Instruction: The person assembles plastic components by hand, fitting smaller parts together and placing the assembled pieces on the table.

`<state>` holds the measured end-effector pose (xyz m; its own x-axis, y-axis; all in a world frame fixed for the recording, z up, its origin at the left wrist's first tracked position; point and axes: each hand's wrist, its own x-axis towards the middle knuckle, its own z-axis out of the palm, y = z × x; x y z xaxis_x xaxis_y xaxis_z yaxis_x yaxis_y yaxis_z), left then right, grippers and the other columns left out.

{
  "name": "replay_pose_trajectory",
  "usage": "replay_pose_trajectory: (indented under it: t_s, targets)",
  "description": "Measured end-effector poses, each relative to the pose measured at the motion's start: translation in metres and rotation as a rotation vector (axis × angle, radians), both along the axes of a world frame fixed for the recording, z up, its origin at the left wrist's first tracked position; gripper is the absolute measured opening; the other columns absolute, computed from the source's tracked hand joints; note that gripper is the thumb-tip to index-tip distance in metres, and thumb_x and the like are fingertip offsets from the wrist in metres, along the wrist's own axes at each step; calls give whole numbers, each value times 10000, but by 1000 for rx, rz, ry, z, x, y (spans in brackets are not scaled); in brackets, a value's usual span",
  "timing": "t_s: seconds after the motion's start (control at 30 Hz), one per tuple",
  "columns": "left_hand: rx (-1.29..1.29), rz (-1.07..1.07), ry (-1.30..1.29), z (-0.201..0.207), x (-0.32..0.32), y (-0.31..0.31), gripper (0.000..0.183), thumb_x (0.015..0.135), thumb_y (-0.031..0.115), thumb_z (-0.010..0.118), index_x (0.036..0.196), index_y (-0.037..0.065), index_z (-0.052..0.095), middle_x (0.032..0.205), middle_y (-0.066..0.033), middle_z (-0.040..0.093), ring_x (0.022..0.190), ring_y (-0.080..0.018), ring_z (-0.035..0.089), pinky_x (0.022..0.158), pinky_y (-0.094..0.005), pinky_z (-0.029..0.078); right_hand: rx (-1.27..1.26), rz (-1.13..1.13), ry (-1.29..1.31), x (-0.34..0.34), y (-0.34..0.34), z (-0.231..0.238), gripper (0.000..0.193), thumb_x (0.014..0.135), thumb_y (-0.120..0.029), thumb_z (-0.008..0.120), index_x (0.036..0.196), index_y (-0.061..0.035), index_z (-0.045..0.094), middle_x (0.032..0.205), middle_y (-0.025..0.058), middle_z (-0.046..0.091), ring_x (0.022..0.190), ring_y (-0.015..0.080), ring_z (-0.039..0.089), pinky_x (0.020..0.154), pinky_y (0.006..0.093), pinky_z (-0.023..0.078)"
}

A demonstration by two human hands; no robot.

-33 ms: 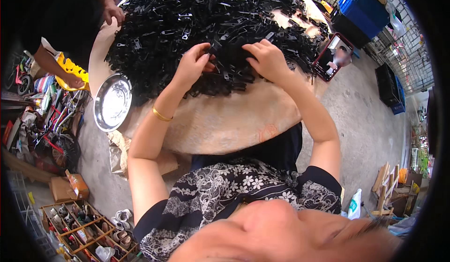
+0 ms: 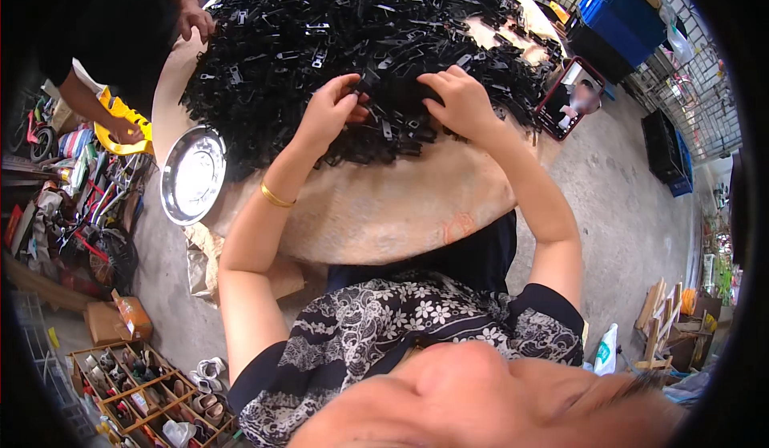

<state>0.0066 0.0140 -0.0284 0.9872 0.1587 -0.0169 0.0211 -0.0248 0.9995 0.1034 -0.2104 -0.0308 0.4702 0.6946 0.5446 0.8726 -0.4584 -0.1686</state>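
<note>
A broad heap of small black slotted pieces, some with shiny faces, covers most of the round table. My left hand, a gold bangle on its wrist, is at the heap's near edge, its thumb and fingers closed on a small black piece. To its right, my right hand is curled over the pile, fingertips bent toward the left hand. Dark pieces lie at those fingertips, and whether they grip one cannot be made out against the black heap.
A shiny metal basin stands at the table's left edge. Another person's hand rests by the heap; their other is at a yellow plastic chair. A phone leans at the right edge. Blue crates are stacked beyond.
My right hand has shifted very slightly to the right. My left hand stays in place. The other person's lower arm has moved a little.
</note>
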Motion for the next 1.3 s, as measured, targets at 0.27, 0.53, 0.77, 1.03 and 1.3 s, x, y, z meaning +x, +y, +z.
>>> replay_pose_trajectory:
  t_s: [0.27, 0.53, 0.77, 1.03, 1.3]
  targets:
    - [-81, -32, -85, 9, -8, 0, 287, 852, 93, 570, 1108, -36, 564, 964, -55, 624, 869, -93, 562, 777, -218, 450, 46, 66, 49, 1, 6, 28, 244, 704, -188, 685, 914, -72, 637, 828, 74, 616, 795, 265, 577, 733, 355, 475]
    - [-240, -24, -156, 20, -24, -13, 280, 835, 77, 619, 1091, 17, 523, 931, -22, 574, 855, -84, 552, 769, -224, 465, -391, 157, 196, -48, 12, 18, 334, 671, -170, 707, 972, -63, 606, 919, 89, 575, 873, 279, 576, 739, 373, 483]
    - [-372, -180, -98, 17, -33, -26, 247, 839, 60, 603, 1065, 33, 506, 927, -24, 558, 802, -76, 567, 629, -216, 484, -337, 217, 186, -43, 13, 19, 332, 628, -71, 664, 937, -55, 543, 867, 119, 526, 786, 291, 570, 679, 385, 487]
    - [525, -766, 74, 13, -38, -36, 168, 801, 48, 611, 953, -16, 583, 805, -50, 618, 716, -91, 598, 652, -231, 487, -114, 245, 262, -29, 11, 11, 233, 645, -12, 563, 877, -3, 579, 848, 139, 553, 786, 308, 580, 702, 374, 491]
    - [-107, -190, 94, 1, -30, -37, 249, 860, 32, 546, 1095, -43, 516, 931, -103, 605, 808, -164, 640, 710, -263, 536, 223, 357, 909, 5, 13, 22, 273, 760, -5, 609, 1033, 10, 607, 1014, 43, 600, 760, 74, 570, 668, 215, 485]
